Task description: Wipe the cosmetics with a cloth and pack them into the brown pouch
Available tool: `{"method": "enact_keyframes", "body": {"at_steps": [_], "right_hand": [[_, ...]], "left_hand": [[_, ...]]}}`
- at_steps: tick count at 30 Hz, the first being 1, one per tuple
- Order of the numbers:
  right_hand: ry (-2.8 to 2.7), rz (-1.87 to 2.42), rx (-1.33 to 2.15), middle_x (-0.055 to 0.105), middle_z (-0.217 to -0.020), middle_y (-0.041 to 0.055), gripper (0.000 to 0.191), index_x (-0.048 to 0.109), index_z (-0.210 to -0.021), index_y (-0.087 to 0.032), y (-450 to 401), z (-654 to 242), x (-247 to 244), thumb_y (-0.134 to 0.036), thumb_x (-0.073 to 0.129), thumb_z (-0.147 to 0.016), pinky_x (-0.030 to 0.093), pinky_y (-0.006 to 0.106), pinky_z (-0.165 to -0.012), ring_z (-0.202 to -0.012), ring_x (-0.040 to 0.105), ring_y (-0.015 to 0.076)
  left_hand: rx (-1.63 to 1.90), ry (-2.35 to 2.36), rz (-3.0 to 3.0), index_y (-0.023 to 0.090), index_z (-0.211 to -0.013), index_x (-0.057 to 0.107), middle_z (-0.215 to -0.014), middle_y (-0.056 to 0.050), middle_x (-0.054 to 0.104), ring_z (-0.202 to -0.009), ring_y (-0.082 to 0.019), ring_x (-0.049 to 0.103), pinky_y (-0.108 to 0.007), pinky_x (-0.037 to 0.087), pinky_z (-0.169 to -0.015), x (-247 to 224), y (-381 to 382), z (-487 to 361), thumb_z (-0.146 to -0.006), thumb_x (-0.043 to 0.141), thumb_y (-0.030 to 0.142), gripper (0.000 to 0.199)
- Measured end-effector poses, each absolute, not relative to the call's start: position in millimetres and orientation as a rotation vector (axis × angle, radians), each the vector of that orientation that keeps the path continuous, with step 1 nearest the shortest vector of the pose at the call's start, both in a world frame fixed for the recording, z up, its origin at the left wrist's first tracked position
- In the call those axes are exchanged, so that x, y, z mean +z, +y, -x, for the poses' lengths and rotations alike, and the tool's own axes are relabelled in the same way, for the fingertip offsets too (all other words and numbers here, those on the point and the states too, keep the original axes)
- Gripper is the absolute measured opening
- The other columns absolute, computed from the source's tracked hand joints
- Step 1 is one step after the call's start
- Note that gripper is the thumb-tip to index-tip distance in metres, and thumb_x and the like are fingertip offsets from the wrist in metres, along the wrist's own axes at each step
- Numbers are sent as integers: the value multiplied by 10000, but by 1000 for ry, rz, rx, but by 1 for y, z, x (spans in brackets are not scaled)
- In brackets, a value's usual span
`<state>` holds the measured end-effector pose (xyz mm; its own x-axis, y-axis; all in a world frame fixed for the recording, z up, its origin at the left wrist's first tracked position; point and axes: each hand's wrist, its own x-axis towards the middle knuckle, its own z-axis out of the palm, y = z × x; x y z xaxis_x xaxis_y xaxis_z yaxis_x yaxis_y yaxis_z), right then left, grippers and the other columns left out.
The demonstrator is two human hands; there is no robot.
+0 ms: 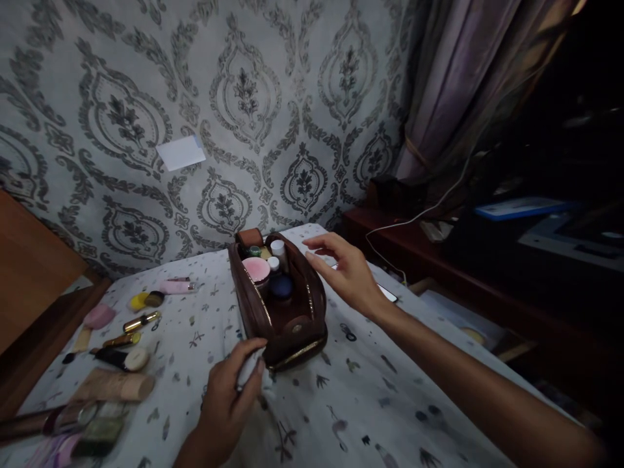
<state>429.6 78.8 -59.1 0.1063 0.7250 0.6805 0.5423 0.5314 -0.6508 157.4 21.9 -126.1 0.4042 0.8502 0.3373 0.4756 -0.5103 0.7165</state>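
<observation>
A brown toiletry bag (319, 312) lies unzipped on the patterned sheet. Inside it are a pink-lidded jar (256, 268), a white-capped bottle (278, 248), a small white cap (273, 263), a dark blue round item (281, 286) and a green item (253, 251). My left hand (227, 390) is closed around a small whitish rounded item (249, 369) at the bag's near left corner; its kind is unclear. Over the bag's right side, my right hand (348, 273) has its fingers apart and holds nothing.
Cosmetics lie on the left: a beige tube (110, 385), a gold lipstick (141, 321), a pink sponge (99, 316) and a green bottle (100, 434). A phone (389, 294) sits partly behind my right wrist. A white cable (429, 208) runs over dark red furniture (363, 227).
</observation>
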Motion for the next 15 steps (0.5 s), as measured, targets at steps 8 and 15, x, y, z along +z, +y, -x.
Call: {"method": "enact_keyframes", "body": {"at_steps": [8,15], "right_hand": [[-1290,1226,510,555,-1405,97,522,530,-1333,-268,46,-415,-104,-564,569,-904,408,494,-1104,-1306,515,273],[-770,971,1241,548,-1456,99,695,542,-1350,-266,104,-419,-123,-747,280,-922,395,489,-1126,-1357,501,266]], "left_hand": [[1082,1359,-1911,206,-1289,559,-1275,-113,657,-1188,-257,619,-308,541,-848,-137,32,-151,-957,485,420,402],[1189,1218,-1846,223,-1546,297,-1593,-104,376,-1457,-253,367,-436,300,-1196,-155,82,-161,-948,462,366,637]]}}
